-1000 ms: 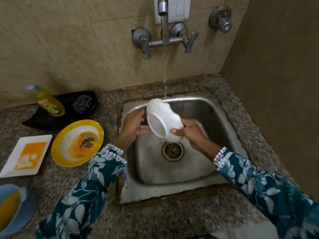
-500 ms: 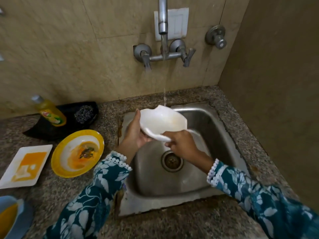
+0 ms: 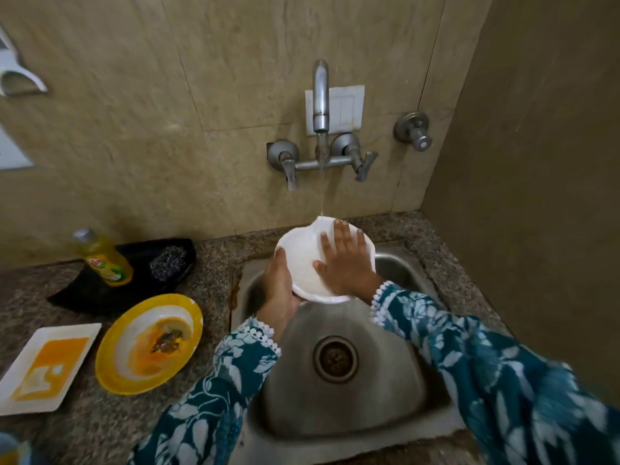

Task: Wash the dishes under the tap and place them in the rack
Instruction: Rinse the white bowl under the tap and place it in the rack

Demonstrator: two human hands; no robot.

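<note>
A white scalloped bowl (image 3: 302,260) is held over the steel sink (image 3: 399,391), its far rim under a thin stream from the wall tap (image 3: 321,109). My left hand (image 3: 280,290) grips the bowl's left rim from below, thumb on the edge. My right hand (image 3: 345,263) lies flat inside the bowl with straight, spread fingers. On the counter to the left lie a dirty yellow plate (image 3: 149,344) and a white rectangular plate (image 3: 47,367) with orange residue.
A yellow dish-soap bottle (image 3: 104,258) and a steel scrubber (image 3: 167,263) sit on a black tray (image 3: 84,293) at the wall. A blue dish edge (image 3: 10,451) shows bottom left. A side wall closes the right. The sink drain (image 3: 335,359) lies open below.
The bowl has risen toward the tap and turned face up. My right hand has left the rim and now lies flat inside the bowl. The view tilted up.
</note>
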